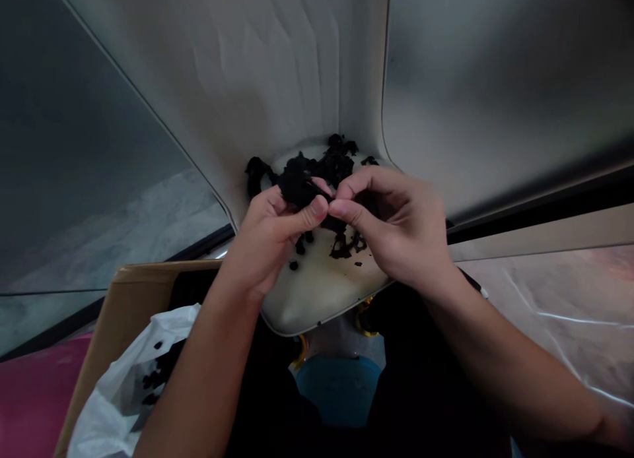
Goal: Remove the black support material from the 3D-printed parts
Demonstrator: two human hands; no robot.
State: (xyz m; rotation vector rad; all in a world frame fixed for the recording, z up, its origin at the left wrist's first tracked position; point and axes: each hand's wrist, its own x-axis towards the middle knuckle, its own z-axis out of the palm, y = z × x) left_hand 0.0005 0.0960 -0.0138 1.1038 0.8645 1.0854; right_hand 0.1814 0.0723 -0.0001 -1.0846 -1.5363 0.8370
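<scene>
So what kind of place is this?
Probably a small workshop, though I can't be sure. The left hand and right hand pick at black fluffy scraps on a cream padded surface, and a cardboard box holds a white plastic bag.

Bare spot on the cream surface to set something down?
Lower end of the cream surface, between the black crumbs and its front rim, flanked by the left hand and the right hand. Crowded: the upper end, where black clumps pile under both hands.

Left hand (265,243) and right hand (396,230) pinching black clumps (300,181), maybe fibre, above a cream surface (317,293)
</scene>
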